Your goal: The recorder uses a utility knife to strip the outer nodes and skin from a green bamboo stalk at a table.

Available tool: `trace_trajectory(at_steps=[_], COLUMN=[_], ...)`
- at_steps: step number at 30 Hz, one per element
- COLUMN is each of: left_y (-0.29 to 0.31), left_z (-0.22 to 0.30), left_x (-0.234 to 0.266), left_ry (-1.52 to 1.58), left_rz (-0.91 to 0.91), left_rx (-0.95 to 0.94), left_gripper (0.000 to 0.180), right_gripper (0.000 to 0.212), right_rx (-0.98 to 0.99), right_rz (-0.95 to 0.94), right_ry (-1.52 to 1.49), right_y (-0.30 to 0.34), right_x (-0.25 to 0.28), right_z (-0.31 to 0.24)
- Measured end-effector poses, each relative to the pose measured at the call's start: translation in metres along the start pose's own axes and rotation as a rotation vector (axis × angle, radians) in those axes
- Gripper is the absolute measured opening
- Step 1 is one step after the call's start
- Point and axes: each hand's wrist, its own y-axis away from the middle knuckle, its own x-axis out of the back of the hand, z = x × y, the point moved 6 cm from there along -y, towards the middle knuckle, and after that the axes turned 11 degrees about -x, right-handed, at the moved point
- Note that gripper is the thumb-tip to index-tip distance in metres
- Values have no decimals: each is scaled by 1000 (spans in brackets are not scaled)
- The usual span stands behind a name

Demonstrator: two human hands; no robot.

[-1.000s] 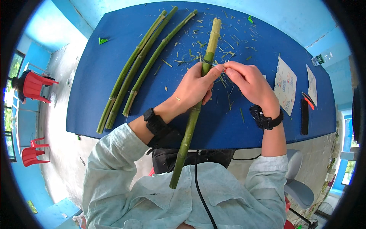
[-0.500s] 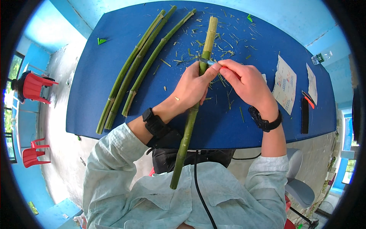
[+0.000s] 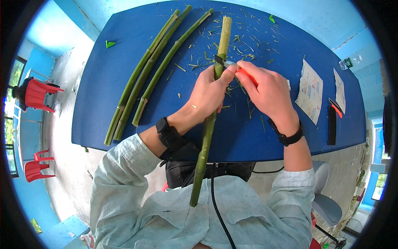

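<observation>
My left hand (image 3: 209, 89) is wrapped round a green bamboo stalk (image 3: 204, 145), which runs from near my chest out over the table. Its far end is pale where the green skin is gone. In my right hand (image 3: 267, 85) is a utility knife (image 3: 247, 76) with a red-orange handle. The knife's blade lies across the stalk just beyond my left hand, at the border of green and pale. My left thumb rests against the knife near the blade. Thin green and yellow shavings (image 3: 248, 49) lie scattered around the stalk's far end.
Three more green bamboo stalks (image 3: 147, 74) lie on the blue table (image 3: 93, 99) to the left. On the right are printed paper sheets (image 3: 310, 92), a black strip (image 3: 331, 125), a red-and-black tool (image 3: 336, 108) and a plastic bottle (image 3: 350, 62). Red chairs (image 3: 39, 94) stand at far left.
The stalk's far end has swung slightly left, and its near end slightly right. The knife blade has turned and sits a little farther up the stalk, with more of the red handle showing.
</observation>
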Motion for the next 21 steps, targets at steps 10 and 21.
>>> trace_trajectory(at_steps=[10, 21], left_y=[-4, -2], left_z=[1, 5], left_x=[2, 1], left_ry=[45, 70], left_rz=[57, 16], left_rx=[24, 104], left_gripper=[49, 57], right_gripper=[23, 24], right_rx=[-49, -10], right_rz=[70, 135], right_ry=[75, 70], right_y=[1, 0], right_x=[-6, 0], right_z=[-7, -10])
